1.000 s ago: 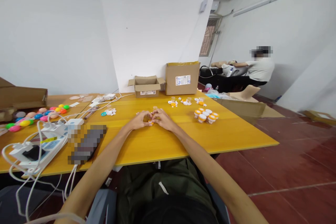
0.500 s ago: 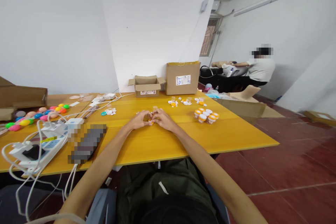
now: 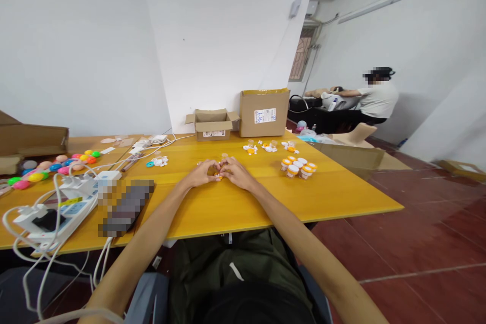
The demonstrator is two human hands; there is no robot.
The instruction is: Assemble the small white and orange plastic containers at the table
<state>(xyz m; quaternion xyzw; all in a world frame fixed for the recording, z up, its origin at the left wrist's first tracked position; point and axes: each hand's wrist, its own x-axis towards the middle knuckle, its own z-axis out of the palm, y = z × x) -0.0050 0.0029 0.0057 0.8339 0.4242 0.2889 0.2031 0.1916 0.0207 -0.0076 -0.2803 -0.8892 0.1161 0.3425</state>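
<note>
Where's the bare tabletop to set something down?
Bare table shows between the right hand and the capped jars, and from those jars to the front edge. Crowded: the middle, where the left hand also touches an orange piece; the left, with power strip and colored balls; the back right, with small parts.

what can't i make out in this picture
All in the head view:
Orange piece: mostly hidden by the left hand and right hand.
Dark device: details blurred by mosaic squares.
Small open box: bottom hidden by its front wall.
Brown box: cut off by the left edge.
Small white parts: too small to tell their shapes.
</note>
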